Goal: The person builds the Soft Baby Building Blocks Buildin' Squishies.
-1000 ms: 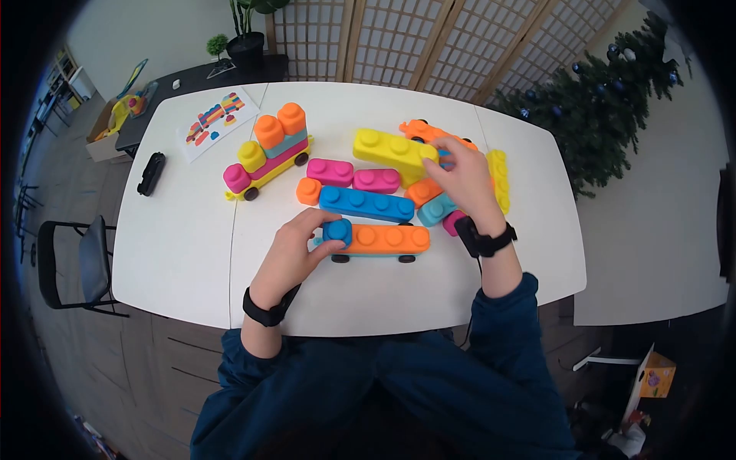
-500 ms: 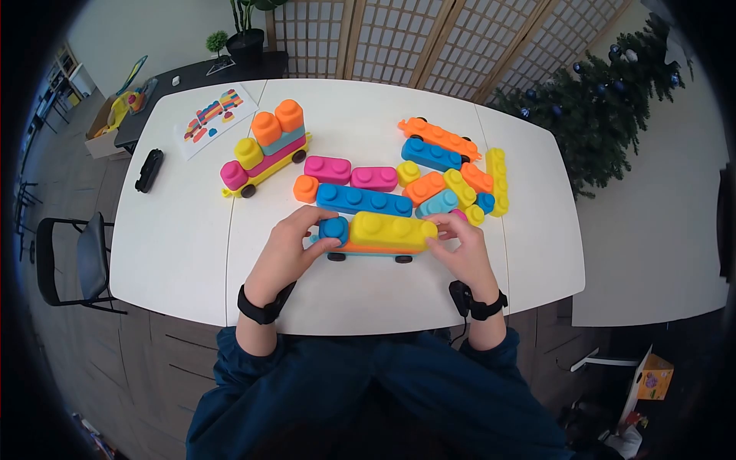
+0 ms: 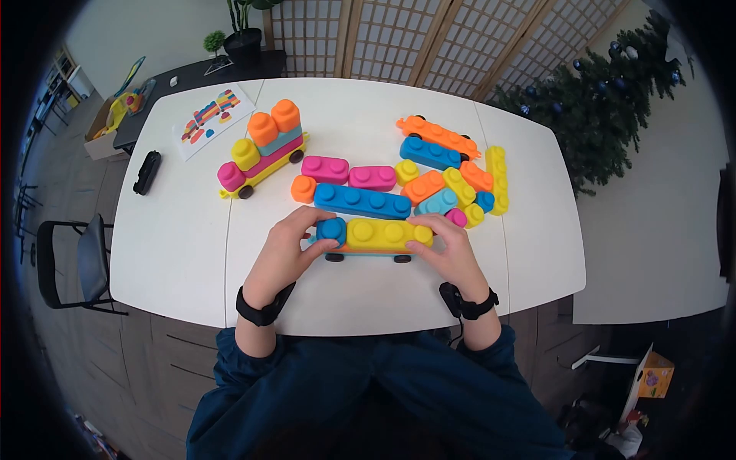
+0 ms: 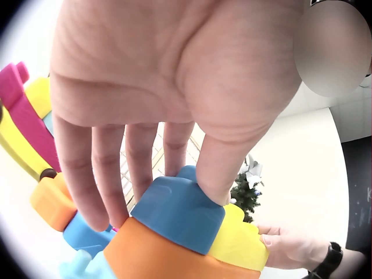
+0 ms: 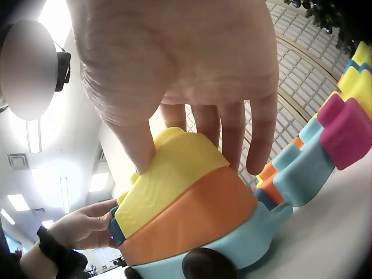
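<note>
My left hand (image 3: 280, 249) pinches a small blue block (image 3: 330, 231) between thumb and fingers at the left end of a toy car. Beside it a long yellow block (image 3: 376, 235) lies along the car, its right end gripped by my right hand (image 3: 454, 251). In the right wrist view the yellow block rests flush on a long orange block (image 5: 189, 215). Beneath that is a light-blue wheeled base (image 5: 250, 229) with black wheels. The left wrist view shows the blue block seated on the orange one, right against the yellow.
A long blue block (image 3: 362, 201) and two pink blocks (image 3: 325, 169) lie just behind the car. A built yellow-based car (image 3: 264, 157) stands back left near a picture sheet (image 3: 211, 119). Loose blocks and an orange wheeled base (image 3: 437, 136) occupy the right side. A black case (image 3: 147, 172) lies far left.
My right hand has brought the yellow block from the back right down onto the orange block, beside the small blue one. My left hand has kept its hold on the blue block.
</note>
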A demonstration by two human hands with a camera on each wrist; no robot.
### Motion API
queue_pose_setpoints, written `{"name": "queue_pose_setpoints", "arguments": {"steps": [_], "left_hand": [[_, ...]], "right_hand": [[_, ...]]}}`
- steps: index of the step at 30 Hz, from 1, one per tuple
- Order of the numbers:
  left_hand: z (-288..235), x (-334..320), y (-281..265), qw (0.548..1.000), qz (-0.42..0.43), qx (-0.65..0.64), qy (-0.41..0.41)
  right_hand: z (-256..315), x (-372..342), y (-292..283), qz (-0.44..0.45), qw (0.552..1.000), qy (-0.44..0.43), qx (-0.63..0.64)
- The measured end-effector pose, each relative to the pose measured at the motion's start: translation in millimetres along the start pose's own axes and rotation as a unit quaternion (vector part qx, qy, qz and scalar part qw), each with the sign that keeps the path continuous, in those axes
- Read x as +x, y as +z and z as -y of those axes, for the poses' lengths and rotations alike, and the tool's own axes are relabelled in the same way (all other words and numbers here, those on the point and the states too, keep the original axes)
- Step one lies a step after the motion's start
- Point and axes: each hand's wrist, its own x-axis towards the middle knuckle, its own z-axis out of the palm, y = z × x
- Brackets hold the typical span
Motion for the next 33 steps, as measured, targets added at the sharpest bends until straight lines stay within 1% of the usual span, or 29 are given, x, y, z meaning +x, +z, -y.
{"name": "queue_pose_setpoints", "arguments": {"steps": [6,10,13,15,16,18,22,24,28,31,33], "left_hand": [[2.8,2.6,-2.4,1.000,0.012,-0.019,-0.002],[3.6,1.3,0.4,0.999,-0.011,-0.030,0.006],[3.3,1.3,-1.1,1.000,-0.012,-0.013,0.005],[2.8,1.7,-4.6,1.000,0.014,0.015,-0.016],[2.4,1.3,-4.8,1.000,0.015,0.015,-0.016],[1.4,1.5,-4.9,1.000,0.012,0.017,-0.019],[0.0,0.4,-3.0,0.999,0.011,0.018,-0.027],[2.2,0.4,0.6,1.000,-0.019,0.013,0.004],[1.9,0.5,1.1,1.000,-0.019,0.012,0.001],[-1.4,0.9,-3.5,1.000,0.004,0.020,-0.021],[-0.7,4.9,-9.7,0.999,0.017,0.036,0.025]], "right_hand": [[1.8,-2.3,2.0,-0.009,1.000,-0.002,-0.024],[3.9,-5.1,4.5,-0.011,1.000,0.010,-0.017],[5.3,-8.5,7.2,-0.035,0.999,-0.009,-0.032],[10.7,-9.9,6.5,-0.043,0.996,-0.005,-0.082],[11.2,-11.2,6.9,-0.042,0.996,-0.005,-0.082],[11.6,-13.2,6.8,-0.070,0.996,0.042,-0.021],[4.6,-18.6,6.7,-0.078,0.996,0.036,-0.011],[4.4,-19.2,7.0,-0.077,0.996,0.048,0.002],[2.3,-19.9,8.6,-0.076,0.996,0.049,0.011],[2.3,-20.5,9.3,-0.069,0.996,0.054,0.009],[0.9,-20.6,9.4,-0.073,0.996,0.048,0.007]]}}
